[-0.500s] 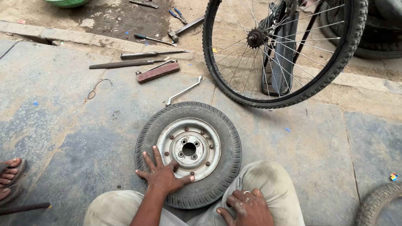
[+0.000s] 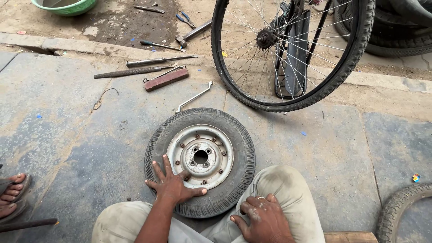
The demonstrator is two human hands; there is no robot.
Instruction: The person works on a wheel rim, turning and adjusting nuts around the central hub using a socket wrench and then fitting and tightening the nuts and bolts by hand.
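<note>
Left hand (image 2: 173, 185) stays on small wheel (image 2: 200, 161); bicycle wheel (image 2: 292, 51) beyond.

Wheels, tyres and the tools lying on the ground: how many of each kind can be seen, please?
Small wheel with metal rim, under the left hand: 1
Bicycle wheel: 1
Loose tyres, partly in view: 2
Long hand tools near the kerb: 4
Hammer: 1
Pliers: 1
Total: 10

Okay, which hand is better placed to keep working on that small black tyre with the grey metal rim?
Probably the left hand: it lies flat on the small black tyre with the grey metal rim. The right hand rests on the knee.
</note>
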